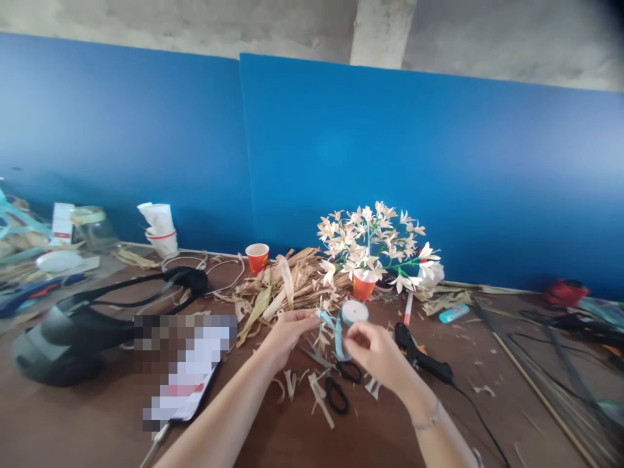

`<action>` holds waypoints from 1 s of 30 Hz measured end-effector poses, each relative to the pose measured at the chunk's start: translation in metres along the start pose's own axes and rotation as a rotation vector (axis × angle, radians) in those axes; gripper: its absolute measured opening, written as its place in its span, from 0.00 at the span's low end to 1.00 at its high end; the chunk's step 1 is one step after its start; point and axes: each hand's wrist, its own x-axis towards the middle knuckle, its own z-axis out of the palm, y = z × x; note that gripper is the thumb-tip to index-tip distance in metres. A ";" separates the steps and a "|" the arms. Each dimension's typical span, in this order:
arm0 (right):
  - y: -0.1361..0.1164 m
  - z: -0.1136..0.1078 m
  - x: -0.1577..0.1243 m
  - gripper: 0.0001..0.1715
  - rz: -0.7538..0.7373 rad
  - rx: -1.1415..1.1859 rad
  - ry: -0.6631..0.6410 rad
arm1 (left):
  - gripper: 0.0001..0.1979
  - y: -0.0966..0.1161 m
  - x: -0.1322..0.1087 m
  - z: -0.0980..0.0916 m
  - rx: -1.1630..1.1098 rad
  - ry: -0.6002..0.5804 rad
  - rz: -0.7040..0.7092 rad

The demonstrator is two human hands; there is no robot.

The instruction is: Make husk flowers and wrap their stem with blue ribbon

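Note:
My left hand [287, 329] is closed in a pinch on the free end of a pale blue ribbon [337, 335], together with a thin green stem. My right hand [373, 348] grips the roll of that ribbon [353, 312] just above its fingers. The ribbon loops down between the two hands. Black-handled scissors [336, 383] lie on the brown table [88, 422] right below my hands, among dry husk scraps. A bunch of cream paper flowers [370, 244] stands in an orange cup [363, 285] just behind.
A black glue gun [422, 356] with its cord lies at right. A pile of dry corn husks [277, 286] and a second orange cup [257, 257] sit behind. A black bag [73, 331] lies at left. Long sticks [546, 396] and a blue wall [390, 162] bound the table.

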 end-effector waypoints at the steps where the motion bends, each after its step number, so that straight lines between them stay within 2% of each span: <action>1: -0.001 -0.001 -0.004 0.05 0.017 -0.054 -0.128 | 0.11 0.001 0.001 -0.002 -0.034 0.032 -0.014; 2: -0.002 -0.001 -0.008 0.03 0.030 -0.122 -0.220 | 0.11 0.001 0.002 -0.004 -0.072 0.057 -0.027; 4: -0.004 0.003 -0.015 0.05 0.032 -0.287 -0.288 | 0.11 0.001 0.004 -0.006 -0.151 0.072 -0.037; 8: -0.011 0.013 -0.022 0.13 0.004 -0.528 -0.229 | 0.09 0.000 0.005 -0.006 -0.255 0.033 0.021; 10: -0.014 0.015 -0.021 0.15 0.006 -0.599 -0.241 | 0.09 -0.001 0.005 -0.006 -0.264 0.038 0.035; 13: -0.016 0.014 -0.019 0.17 0.024 -0.677 -0.284 | 0.10 -0.002 0.007 -0.008 -0.233 0.087 0.044; 15: -0.015 0.013 -0.018 0.19 0.026 -0.696 -0.260 | 0.10 -0.001 0.008 -0.011 -0.214 0.135 0.067; 19: -0.008 0.009 -0.016 0.19 0.008 -0.580 -0.181 | 0.07 0.002 0.009 -0.014 -0.259 0.179 0.131; 25: 0.007 0.007 -0.012 0.15 0.065 -0.398 -0.149 | 0.07 0.008 0.007 -0.013 -0.448 0.089 0.149; 30: 0.014 -0.001 -0.004 0.19 0.168 -0.012 -0.233 | 0.06 0.008 0.011 -0.019 -0.462 0.164 0.205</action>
